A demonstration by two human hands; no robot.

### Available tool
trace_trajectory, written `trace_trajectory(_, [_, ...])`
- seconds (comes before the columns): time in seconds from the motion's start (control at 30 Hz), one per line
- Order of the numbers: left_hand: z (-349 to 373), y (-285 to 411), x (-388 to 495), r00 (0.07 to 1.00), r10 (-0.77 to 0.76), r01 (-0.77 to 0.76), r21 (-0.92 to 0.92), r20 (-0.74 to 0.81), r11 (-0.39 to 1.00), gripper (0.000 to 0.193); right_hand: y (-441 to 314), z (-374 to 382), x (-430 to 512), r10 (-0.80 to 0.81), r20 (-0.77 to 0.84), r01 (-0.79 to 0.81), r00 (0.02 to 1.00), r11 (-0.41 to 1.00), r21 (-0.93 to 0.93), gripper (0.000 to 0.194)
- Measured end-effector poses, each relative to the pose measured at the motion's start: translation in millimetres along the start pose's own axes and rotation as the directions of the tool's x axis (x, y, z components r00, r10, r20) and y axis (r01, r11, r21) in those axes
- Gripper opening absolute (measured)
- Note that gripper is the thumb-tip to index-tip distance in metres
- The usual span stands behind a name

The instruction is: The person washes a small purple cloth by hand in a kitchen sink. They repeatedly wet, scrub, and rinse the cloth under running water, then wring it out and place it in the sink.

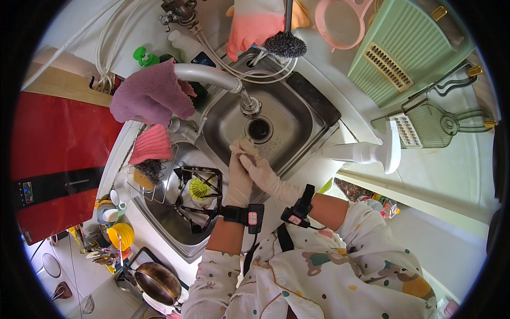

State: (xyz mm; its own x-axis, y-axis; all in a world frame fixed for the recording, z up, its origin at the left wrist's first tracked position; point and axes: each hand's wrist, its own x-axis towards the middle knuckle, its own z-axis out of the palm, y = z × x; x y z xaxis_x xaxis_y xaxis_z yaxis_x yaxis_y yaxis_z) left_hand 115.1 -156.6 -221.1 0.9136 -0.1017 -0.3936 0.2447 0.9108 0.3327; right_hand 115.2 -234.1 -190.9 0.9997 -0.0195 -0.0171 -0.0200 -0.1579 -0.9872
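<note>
Pale disposable gloves cover both hands, which are pressed together over the near edge of a stainless steel sink basin [295, 107]. My left hand [242, 167] and my right hand [261, 169] touch each other, with fingers overlapping; whether something small lies between them I cannot tell. Beyond them are the round drain [259, 129] and the faucet head [250, 107]. A purple cloth [149, 93] hangs over the faucet's pipe. To the left, a gas stove grate with a yellow-green burner piece [199, 189] sits in the second basin [163, 215].
A wire rack holds a pink cloth [151, 143], a steel scourer [149, 169] and a sponge [142, 179]. A white spray bottle [358, 152] stands right of the sink. Pink rubber gloves [255, 28] and a long-handled scourer [285, 44] hang beyond it. A frying pan [158, 283] lies lower left.
</note>
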Motion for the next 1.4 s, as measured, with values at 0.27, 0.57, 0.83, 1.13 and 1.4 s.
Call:
trace_trajectory(0.27, [13, -13, -10, 0.981, -0.033, 0.056, 0.121, -0.190, 0.991, 0.033, 35, -3, 30, 0.423, 0.064, -0.428, 0.904, 0.896, 0.120, 0.032])
trace_trajectory(0.57, [18, -10, -19, 0.976, -0.018, 0.076, 0.259, -0.218, 0.963, 0.034, 28, 4, 25, 0.215, -0.131, -0.218, 0.968, 0.976, -0.005, 0.035])
trace_trajectory(0.83, [21, -5, -8, 0.994, -0.090, 0.095, 0.084, -0.060, 0.992, 0.034, 17, 5, 9, 0.047, -0.064, -0.048, 0.997, 0.998, -0.026, 0.033])
trace_trajectory(1.13, [8, -7, -16, 0.984, -0.082, 0.115, 0.215, -0.158, 0.970, 0.030, 19, 2, 23, 0.281, -0.122, -0.277, 0.952, 0.960, 0.046, 0.029])
trace_trajectory(1.4, [14, -8, -13, 0.972, -0.036, 0.087, 0.215, -0.231, 0.973, 0.027, 21, 4, 31, 0.218, -0.200, -0.235, 0.955, 0.970, -0.065, 0.038])
